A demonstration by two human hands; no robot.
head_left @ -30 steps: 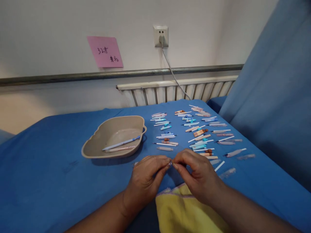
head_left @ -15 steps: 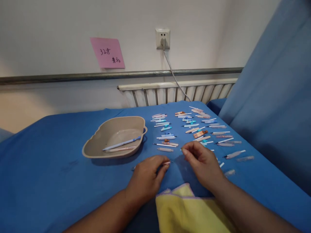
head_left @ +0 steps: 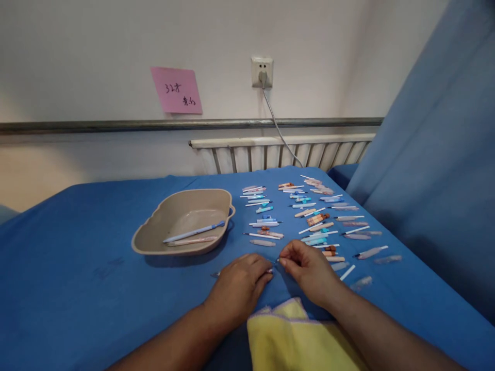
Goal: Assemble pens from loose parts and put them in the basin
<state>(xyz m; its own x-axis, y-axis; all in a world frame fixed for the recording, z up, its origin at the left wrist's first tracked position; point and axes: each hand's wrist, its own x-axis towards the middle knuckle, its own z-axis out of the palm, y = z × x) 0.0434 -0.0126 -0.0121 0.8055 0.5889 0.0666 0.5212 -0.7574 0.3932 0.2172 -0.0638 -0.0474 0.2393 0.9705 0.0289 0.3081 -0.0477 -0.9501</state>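
My left hand [head_left: 242, 286] is closed around a pen [head_left: 215, 274], whose clear end pokes out to the left behind the knuckles. Most of its barrel is hidden in the fist. My right hand [head_left: 305, 270] pinches at the pen's tip end, with thumb and forefinger on a tiny part too small to name. Both hands are low over the blue cloth, fingertips nearly meeting. Right of them lie rows of pen barrels, caps and white refills [head_left: 315, 219]. To the left, a beige basin [head_left: 154, 242] holds a blue pen [head_left: 193, 231] and a pinkish pen [head_left: 192, 240].
A yellow cloth [head_left: 294, 340] with a purple edge lies between my forearms. Blue sheeting [head_left: 77, 288] covers the surface. Behind are a white rail [head_left: 247, 141], a plugged-in cable [head_left: 274, 118] and a pink note [head_left: 177, 90]. A blue curtain [head_left: 421, 154] hangs at right.
My right hand has moved left and slightly down, bringing its pinch to the tip end of the pen in my left hand. The left hand has stayed almost in place.
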